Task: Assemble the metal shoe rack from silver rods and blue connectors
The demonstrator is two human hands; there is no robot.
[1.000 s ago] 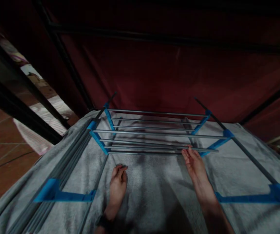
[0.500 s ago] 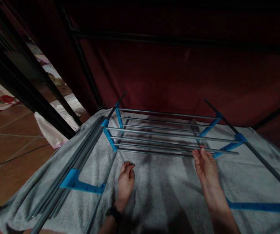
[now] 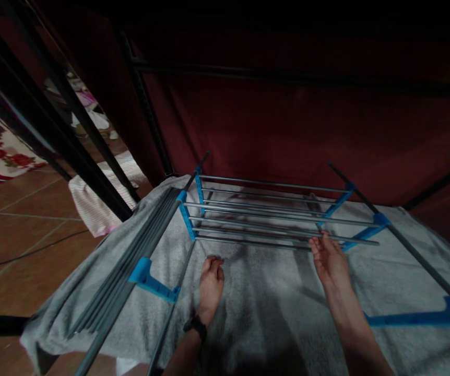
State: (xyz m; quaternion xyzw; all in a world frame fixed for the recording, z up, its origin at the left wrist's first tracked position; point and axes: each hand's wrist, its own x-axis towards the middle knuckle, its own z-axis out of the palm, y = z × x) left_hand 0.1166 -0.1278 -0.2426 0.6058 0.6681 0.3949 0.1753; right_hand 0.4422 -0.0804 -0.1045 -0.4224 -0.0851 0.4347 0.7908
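Since the earlier frame both hands sit slightly higher in the picture. The left hand point(image 3: 211, 284) presses curled fingers into the grey towel point(image 3: 264, 303) at lower centre — the right hand point(image 3: 330, 261), open, touches the rack's nearest rail point(image 3: 248, 241). The towel could bunch or slide off the left edge.
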